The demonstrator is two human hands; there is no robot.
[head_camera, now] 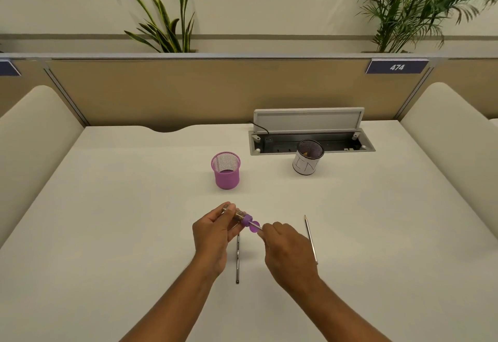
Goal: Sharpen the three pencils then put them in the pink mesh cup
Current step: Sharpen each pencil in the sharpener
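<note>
Office cubicle: tan partition (188,91) behind a white desk (107,233), window above, two potted plants on the ledge behind the partition. Blue tag (397,67) on the partition at right reads "474".

Desk cable tray (310,139) at back right, lid propped up, black cord running in at its left end.

Dark mesh cup (308,156) stands just in front of the tray, wrapped in white paper with hand-drawn letters; they look like "IN", reading uncertain.

Pink mesh cup (225,170) stands upright at desk centre, left of the dark cup, well apart from it. No pencils in it.

Left hand (213,236) closed around a clear-bodied sharpener (242,216) with a purple collar, held above the desk.

Right hand (288,250) pinches a pencil (255,224) whose tip end is pushed into the sharpener; most of the shaft is hidden by the fingers.

Second pencil (237,260) lies flat under and between the hands, pointing away from the person.

Third pencil (311,239) lies flat just right of the right hand, point away from the person, looks sharpened.
</note>
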